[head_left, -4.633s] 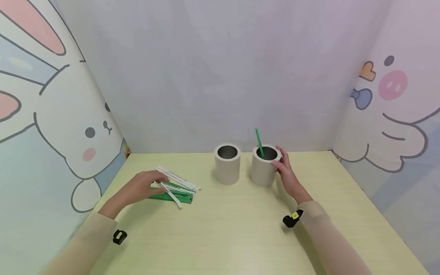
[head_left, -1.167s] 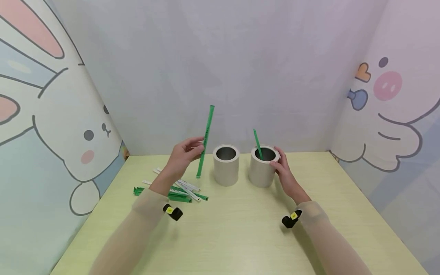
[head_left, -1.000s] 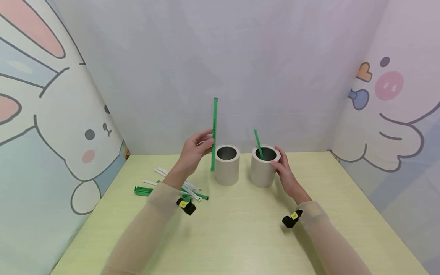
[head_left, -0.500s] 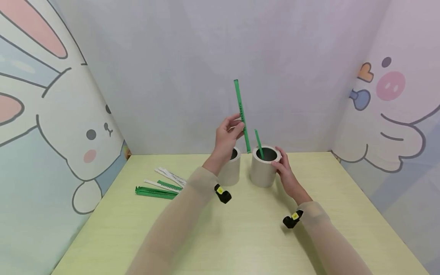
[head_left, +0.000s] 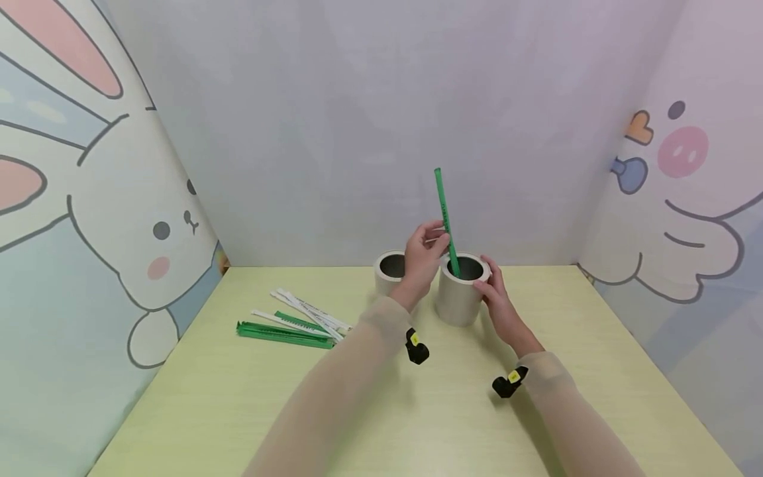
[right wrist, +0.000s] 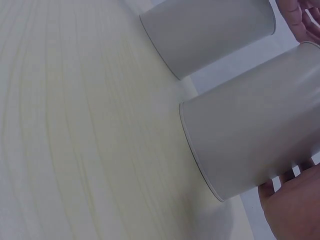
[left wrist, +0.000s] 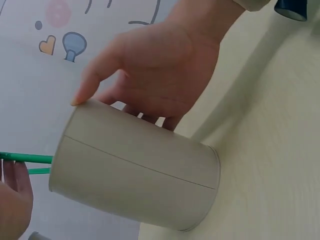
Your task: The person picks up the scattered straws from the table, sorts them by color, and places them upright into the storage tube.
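My left hand (head_left: 423, 258) pinches a long thin green wrapped straw (head_left: 442, 195) with dark print. Its lower end is inside the mouth of the right off-white round canister (head_left: 457, 301). My right hand (head_left: 501, 305) steadies that upright canister from the right, thumb at the rim and fingers round the far side. In the left wrist view, two green straws (left wrist: 30, 158) lead into the canister's mouth. Part of the left canister (head_left: 387, 281) is hidden behind my left hand. The right wrist view shows both canisters' sides, with neither straw visible.
On the table's left side lies a loose pile of green straws (head_left: 280, 336) and white straws (head_left: 310, 307), partly overlapping. A pale cloth backdrop (head_left: 357, 132) rises behind the table (head_left: 453, 411), with cartoon-printed panels on both sides.
My left hand lifted a green straw from the pile, carried it right past the left canister and lowered its end into the right canister. My right hand has kept its hold.
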Demonstrator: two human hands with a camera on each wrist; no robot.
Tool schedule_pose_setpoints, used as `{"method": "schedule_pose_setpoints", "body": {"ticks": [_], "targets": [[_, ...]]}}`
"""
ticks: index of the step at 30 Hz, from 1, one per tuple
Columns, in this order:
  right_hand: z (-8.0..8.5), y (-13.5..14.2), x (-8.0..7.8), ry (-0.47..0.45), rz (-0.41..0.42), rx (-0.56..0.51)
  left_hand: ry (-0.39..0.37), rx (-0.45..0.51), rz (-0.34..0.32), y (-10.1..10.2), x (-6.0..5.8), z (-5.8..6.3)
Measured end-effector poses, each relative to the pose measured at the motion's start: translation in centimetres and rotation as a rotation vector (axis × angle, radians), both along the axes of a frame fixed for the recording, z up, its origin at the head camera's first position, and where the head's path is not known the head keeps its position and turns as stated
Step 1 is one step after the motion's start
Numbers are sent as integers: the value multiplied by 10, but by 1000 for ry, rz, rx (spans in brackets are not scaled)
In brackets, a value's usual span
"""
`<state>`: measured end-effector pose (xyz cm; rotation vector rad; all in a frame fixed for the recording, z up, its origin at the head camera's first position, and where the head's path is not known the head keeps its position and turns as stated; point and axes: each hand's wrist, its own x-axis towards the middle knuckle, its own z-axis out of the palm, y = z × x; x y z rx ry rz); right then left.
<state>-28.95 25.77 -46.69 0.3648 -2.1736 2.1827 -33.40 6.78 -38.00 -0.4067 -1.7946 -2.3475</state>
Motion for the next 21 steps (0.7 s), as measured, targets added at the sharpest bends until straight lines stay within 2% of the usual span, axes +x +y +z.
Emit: {"method": "schedule_pose_setpoints", "body": {"ticks": [3, 5, 9, 11, 16, 18, 21], "targets": [[0, 1, 0, 0, 2, -3, -7, -94, -4, -1, 2, -5], [0, 1, 0, 0, 4, -2, -13, -162, -8, -4, 5, -4], [0, 0, 0, -2, 2, -3, -3, -284, -17, -18, 9, 9], [0, 0, -1, -3, 2, -5, 22, -330, -46, -31, 10, 17], [-2, 1, -1, -4, 4, 7, 134, -462, -143, -88, 12, 28], [-2, 1, -1, -4, 4, 14, 162, -516, -174, -118, 15, 27], [-2, 3, -2, -2, 5, 20, 163, -598, -205, -167, 21, 20]]}}
